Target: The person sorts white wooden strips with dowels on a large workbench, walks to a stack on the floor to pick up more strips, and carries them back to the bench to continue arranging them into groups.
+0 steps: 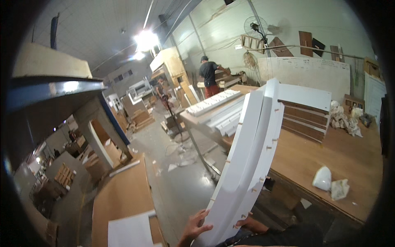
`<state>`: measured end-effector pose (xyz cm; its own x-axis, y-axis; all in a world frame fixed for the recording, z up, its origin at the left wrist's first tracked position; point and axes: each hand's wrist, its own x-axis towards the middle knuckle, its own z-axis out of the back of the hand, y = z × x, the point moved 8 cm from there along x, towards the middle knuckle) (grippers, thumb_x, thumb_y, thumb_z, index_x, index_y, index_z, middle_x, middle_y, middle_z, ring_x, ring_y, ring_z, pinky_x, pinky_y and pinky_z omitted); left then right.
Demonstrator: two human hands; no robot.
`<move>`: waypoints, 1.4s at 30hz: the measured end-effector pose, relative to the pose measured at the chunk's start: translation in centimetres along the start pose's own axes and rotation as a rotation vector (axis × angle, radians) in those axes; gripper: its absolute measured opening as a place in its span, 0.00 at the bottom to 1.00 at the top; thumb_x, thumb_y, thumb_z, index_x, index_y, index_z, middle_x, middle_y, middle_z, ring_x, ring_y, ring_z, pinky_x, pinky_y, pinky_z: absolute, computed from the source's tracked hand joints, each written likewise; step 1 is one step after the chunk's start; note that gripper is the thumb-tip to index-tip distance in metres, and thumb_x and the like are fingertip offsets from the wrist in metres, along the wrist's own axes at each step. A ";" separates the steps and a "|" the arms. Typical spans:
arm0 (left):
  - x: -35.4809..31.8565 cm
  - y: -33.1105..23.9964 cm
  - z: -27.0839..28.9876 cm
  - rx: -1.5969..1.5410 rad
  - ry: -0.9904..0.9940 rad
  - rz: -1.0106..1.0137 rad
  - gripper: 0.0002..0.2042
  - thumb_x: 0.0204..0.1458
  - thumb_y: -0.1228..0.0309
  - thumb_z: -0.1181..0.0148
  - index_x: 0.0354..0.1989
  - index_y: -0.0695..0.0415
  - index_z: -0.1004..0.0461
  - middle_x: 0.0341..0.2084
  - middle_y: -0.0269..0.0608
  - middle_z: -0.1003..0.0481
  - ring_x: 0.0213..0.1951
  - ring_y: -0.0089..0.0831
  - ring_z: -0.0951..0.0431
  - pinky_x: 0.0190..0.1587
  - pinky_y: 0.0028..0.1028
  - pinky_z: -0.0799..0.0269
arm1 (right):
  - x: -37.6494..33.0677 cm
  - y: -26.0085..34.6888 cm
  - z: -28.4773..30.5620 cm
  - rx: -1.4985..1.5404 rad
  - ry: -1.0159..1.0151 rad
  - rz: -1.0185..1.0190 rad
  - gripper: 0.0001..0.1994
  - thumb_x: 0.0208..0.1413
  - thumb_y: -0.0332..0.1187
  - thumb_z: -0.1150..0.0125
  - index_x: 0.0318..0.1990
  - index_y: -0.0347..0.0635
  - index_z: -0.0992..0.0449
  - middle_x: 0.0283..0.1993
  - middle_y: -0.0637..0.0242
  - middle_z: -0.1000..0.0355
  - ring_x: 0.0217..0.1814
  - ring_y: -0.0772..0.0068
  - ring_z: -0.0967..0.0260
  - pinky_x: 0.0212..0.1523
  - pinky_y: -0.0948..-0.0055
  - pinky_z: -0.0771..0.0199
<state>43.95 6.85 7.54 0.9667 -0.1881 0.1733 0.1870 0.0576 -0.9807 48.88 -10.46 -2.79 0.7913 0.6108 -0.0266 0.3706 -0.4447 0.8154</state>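
Observation:
Upright in front of me leans a long white board [238, 164], seemingly two or more profiled strips together, with small wooden dowels sticking out along both edges. My left hand [197, 227] grips its left edge near the bottom, thumb on the white face. At the lower right edge, beside the dowels, my right hand [252, 224] is closed round the board, its fingers partly hidden. The board's lower end runs out of the picture.
On the workbench [349, 160] at right are a stack of white-faced brown panels [304, 115], a white bottle-like object [322, 178] and crumpled wrapping [340, 189]. More white strips [224, 117] lie behind. A brown table [123, 193] stands left. A person [210, 76] works farther back.

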 end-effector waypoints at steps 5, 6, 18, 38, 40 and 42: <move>10.3 0.3 10.6 -0.065 -0.037 0.081 0.35 0.43 0.67 0.32 0.57 0.73 0.39 0.57 0.49 0.40 0.59 0.36 0.41 0.61 0.30 0.48 | 17.0 -0.7 -0.3 -0.132 0.221 0.129 0.24 0.43 0.23 0.35 0.50 0.49 0.32 0.46 0.69 0.30 0.51 0.66 0.34 0.50 0.61 0.35; 12.3 0.5 12.1 -0.084 -0.046 0.095 0.35 0.43 0.67 0.32 0.57 0.74 0.39 0.57 0.49 0.40 0.59 0.36 0.41 0.61 0.31 0.49 | 19.7 -0.3 0.3 -0.546 0.239 0.205 0.24 0.44 0.23 0.37 0.50 0.54 0.32 0.47 0.71 0.30 0.54 0.67 0.36 0.52 0.60 0.38; 33.8 9.7 35.9 -0.117 0.024 0.097 0.33 0.42 0.69 0.32 0.57 0.71 0.37 0.55 0.50 0.38 0.58 0.36 0.39 0.60 0.32 0.47 | 50.7 -1.6 2.5 -0.505 0.139 0.212 0.14 0.49 0.31 0.45 0.43 0.66 0.30 0.49 0.81 0.37 0.55 0.71 0.46 0.60 0.59 0.54; 71.1 20.4 54.0 -0.160 0.492 0.186 0.30 0.43 0.72 0.32 0.56 0.64 0.34 0.52 0.44 0.32 0.54 0.30 0.35 0.57 0.29 0.44 | 82.8 5.7 9.4 0.029 -0.319 0.106 0.20 0.50 0.34 0.41 0.53 0.58 0.33 0.49 0.74 0.33 0.57 0.69 0.42 0.58 0.63 0.45; 74.5 22.1 54.7 -0.184 0.528 0.213 0.30 0.42 0.73 0.33 0.56 0.64 0.34 0.51 0.44 0.32 0.55 0.30 0.36 0.58 0.29 0.44 | 85.6 6.8 10.7 0.045 -0.331 0.114 0.21 0.50 0.34 0.41 0.54 0.57 0.34 0.48 0.73 0.33 0.57 0.69 0.41 0.58 0.63 0.44; 78.1 22.9 55.7 -0.235 0.557 0.263 0.29 0.42 0.74 0.34 0.56 0.66 0.34 0.51 0.43 0.32 0.55 0.31 0.35 0.58 0.30 0.43 | 88.6 7.8 11.9 0.039 -0.336 0.127 0.22 0.51 0.34 0.40 0.55 0.56 0.34 0.48 0.73 0.32 0.57 0.69 0.41 0.58 0.63 0.43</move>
<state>133.43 48.07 3.63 0.7280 -0.6802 -0.0856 -0.1469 -0.0329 -0.9886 127.67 32.43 -5.63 0.9456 0.3023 -0.1202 0.2720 -0.5322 0.8017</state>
